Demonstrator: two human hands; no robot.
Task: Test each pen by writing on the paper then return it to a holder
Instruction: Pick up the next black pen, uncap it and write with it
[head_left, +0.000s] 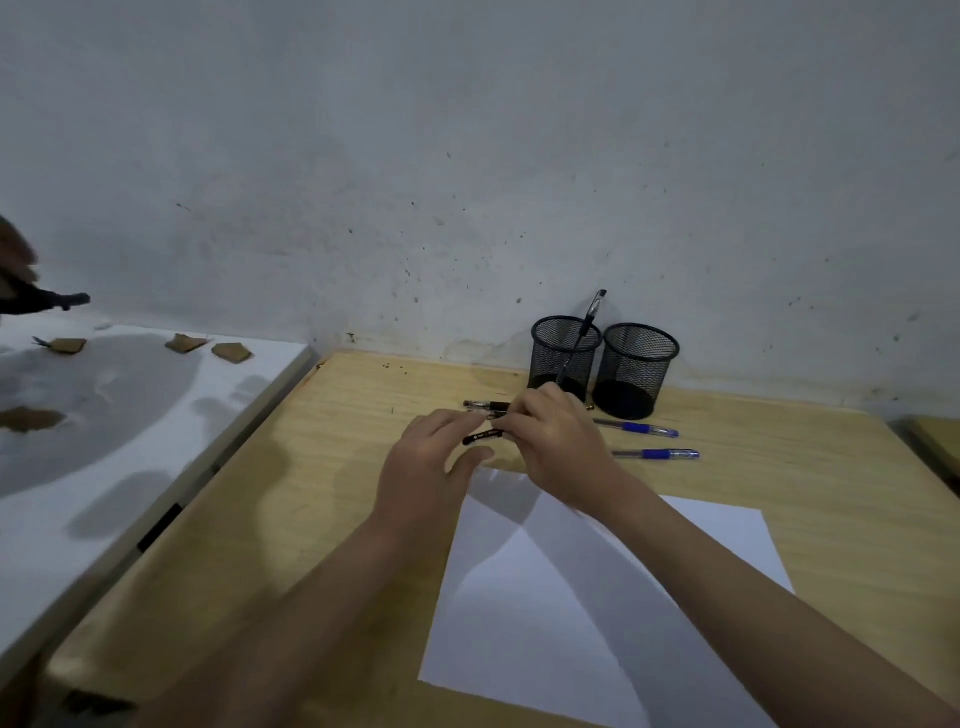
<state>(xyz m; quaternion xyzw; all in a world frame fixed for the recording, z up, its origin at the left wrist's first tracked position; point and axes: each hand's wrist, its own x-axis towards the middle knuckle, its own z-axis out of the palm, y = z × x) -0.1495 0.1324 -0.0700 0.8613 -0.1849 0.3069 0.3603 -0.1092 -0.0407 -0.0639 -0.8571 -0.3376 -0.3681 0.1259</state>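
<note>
Black pen (483, 437): pinched by right hand (558, 441), long axis pointing left toward open, empty left hand (431, 462) (the nearer for uncapping), above paper (597, 597) far edge, holders (565, 358) at desk (322, 467) back edge.

A white board (104, 467) lies at nine o'clock beside the wooden counter (322, 493), with brown cardboard scraps (231, 352) on it; a grey wall (467, 156) stands at twelve o'clock.

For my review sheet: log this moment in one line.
right hand: pinches black pen | left hand: open beside it | white paper sheet: unmarked
</note>
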